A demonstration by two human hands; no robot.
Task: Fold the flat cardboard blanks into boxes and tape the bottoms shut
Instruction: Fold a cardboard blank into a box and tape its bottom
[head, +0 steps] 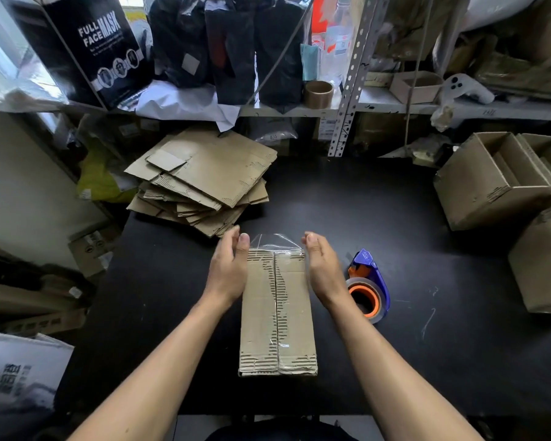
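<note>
While tape overhangs, the box [277,310] sits between both hands [228,270].

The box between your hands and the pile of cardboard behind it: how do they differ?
The box is folded up, with clear tape along its middle seam; the pile of cardboard lies flat and unfolded, with no tape that I can see. The box sits between the left hand and the right hand; the pile lies untouched, farther back on the left. Both are worn brown cardboard on the black table.
</note>
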